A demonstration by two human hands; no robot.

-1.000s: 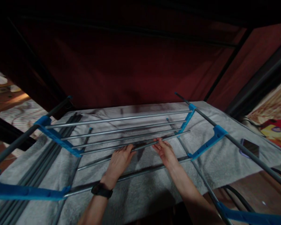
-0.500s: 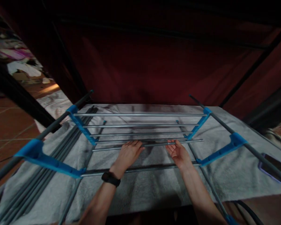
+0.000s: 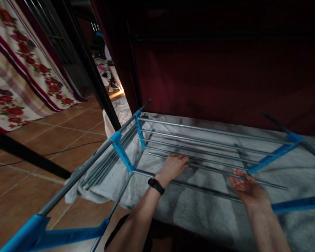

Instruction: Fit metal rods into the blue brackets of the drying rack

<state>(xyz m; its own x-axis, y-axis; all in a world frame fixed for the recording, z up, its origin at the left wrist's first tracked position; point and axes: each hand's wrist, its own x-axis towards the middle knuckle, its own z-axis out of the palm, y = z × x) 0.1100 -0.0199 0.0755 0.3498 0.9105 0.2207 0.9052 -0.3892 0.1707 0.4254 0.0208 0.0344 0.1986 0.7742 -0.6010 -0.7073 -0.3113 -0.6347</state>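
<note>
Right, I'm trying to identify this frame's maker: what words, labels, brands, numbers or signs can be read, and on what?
No readable text anywhere.
Blue brackets: any markings are too blurred to read.
Loose grey tube: no visible lettering.
Black wristband: nothing legible.

Smooth metal rod (image 3: 212, 169), fuzzy cloth (image 3: 194, 208)

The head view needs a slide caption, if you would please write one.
Left hand and right hand hold a loose rod beside rack bars over grey cloth.
</note>
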